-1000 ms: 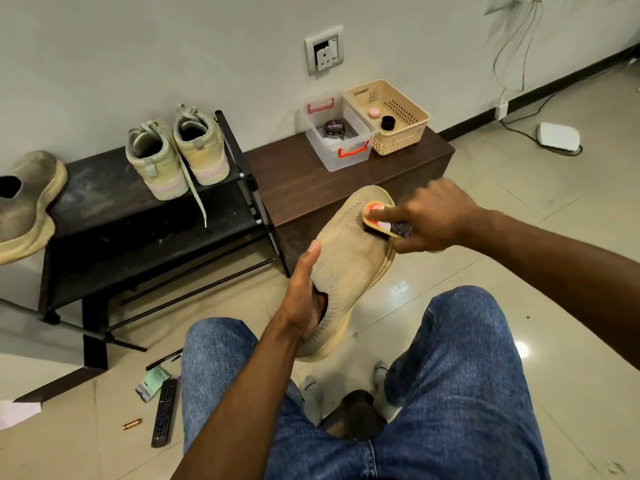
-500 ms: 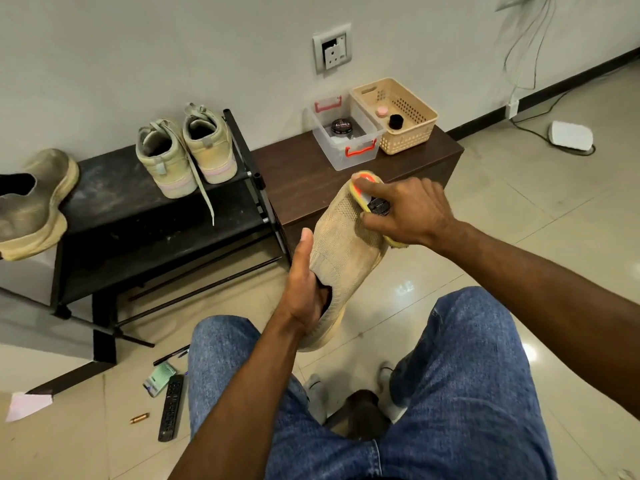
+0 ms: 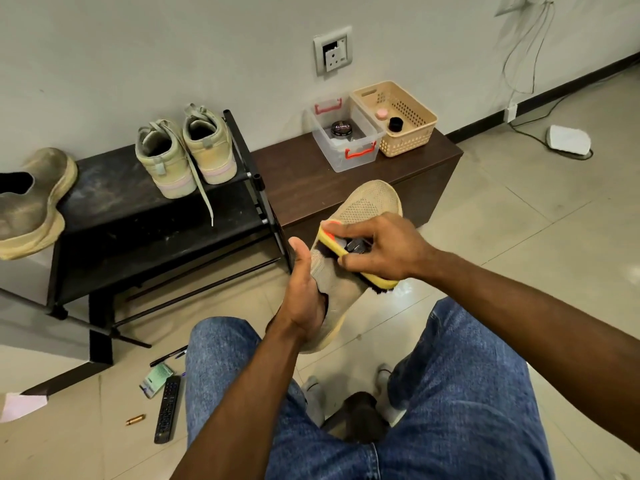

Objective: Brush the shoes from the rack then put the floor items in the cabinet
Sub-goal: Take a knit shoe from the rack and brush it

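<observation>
The right hand (image 3: 377, 249) grips a yellow brush (image 3: 349, 252) with dark bristles, pressed on the middle of the tan shoe (image 3: 363, 209). The left hand (image 3: 304, 299) holds the shoe by its opening. The shoe's long way points up and away, toe far from the brush. Its top is soft mesh with tiny holes. The rack (image 3: 138, 216) is left, with more dusty shoes. A remote (image 3: 168, 408) lies on the floor.
</observation>
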